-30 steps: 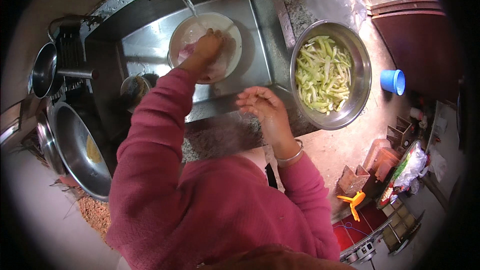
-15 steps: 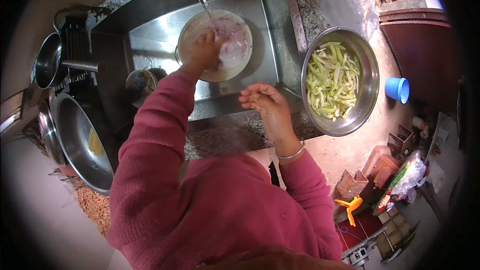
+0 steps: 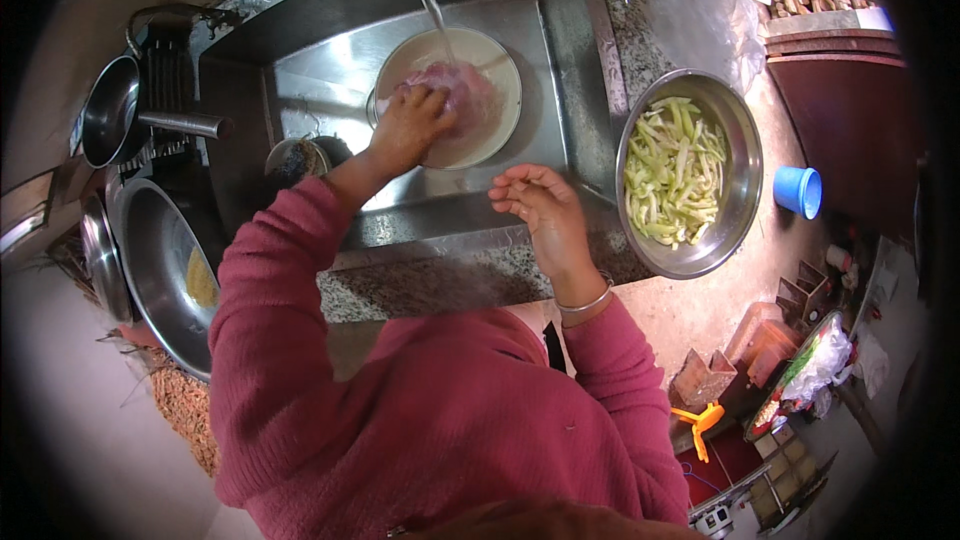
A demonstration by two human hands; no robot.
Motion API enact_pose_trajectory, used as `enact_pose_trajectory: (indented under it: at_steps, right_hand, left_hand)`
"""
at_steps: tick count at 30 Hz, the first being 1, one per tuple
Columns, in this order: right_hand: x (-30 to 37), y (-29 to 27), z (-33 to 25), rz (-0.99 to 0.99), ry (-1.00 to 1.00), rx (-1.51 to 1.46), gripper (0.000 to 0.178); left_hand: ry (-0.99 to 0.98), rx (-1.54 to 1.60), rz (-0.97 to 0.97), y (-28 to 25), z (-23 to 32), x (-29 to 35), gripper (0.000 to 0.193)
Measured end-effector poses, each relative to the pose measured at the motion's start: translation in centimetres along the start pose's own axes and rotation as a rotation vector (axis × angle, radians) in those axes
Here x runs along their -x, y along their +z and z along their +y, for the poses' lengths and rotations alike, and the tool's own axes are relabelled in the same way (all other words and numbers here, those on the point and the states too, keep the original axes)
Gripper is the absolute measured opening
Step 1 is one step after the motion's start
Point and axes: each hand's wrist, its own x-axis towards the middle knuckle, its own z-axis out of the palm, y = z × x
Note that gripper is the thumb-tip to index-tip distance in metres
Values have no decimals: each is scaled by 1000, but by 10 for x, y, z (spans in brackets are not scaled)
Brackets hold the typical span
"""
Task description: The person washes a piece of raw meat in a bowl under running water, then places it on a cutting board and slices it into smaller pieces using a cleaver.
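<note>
A pale round bowl stands in the steel sink, with a stream of water falling into it. My left hand reaches into the bowl, fingers curled over a wet pink lump under the stream. The lump looks soft; its exact kind is unclear. Over the sink's front edge hovers my right hand, its fingers loosely bent and slightly apart, nothing visible in them. A bangle circles that wrist. To its right is a large steel basin of pale green vegetable strips.
A blue cup stands right of the basin, and a clear plastic bag lies behind it. At left are a small saucepan and a large steel bowl with a yellow patch inside. A small container sits in the sink's left side.
My left hand has drawn up a little, showing more of its back, and the pink lump now bunches under its fingers. The whole view has shifted slightly; my right hand keeps its pose.
</note>
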Motion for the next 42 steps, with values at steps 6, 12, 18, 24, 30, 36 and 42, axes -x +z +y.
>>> enact_pose_trajectory:
  at_steps: [6,12,18,24,30,36,42]
  right_hand:
    - [-4,-2,-1,0,-26,0,12]
    - [-4,-4,5,44,1,19,12]
    - [1,-8,3,68,-4,23,13]
    - [-4,-1,3,8,-15,20,15]
    - [-10,4,4,-36,-25,62,13]
    - [-11,6,2,10,-31,145,14]
    - [-14,13,-5,-5,-61,217,15]
  left_hand:
    - [-77,615,-20,10,-13,-2,41]
    - [-274,129,-89,63,-25,-63,51]
    - [-502,506,-354,55,-13,-69,36]
    - [-323,368,-182,19,-19,-36,30]
    - [123,233,30,20,17,-14,45]
    - [-398,511,-163,36,16,-46,54]
    - [-679,696,-331,30,-24,-32,49]
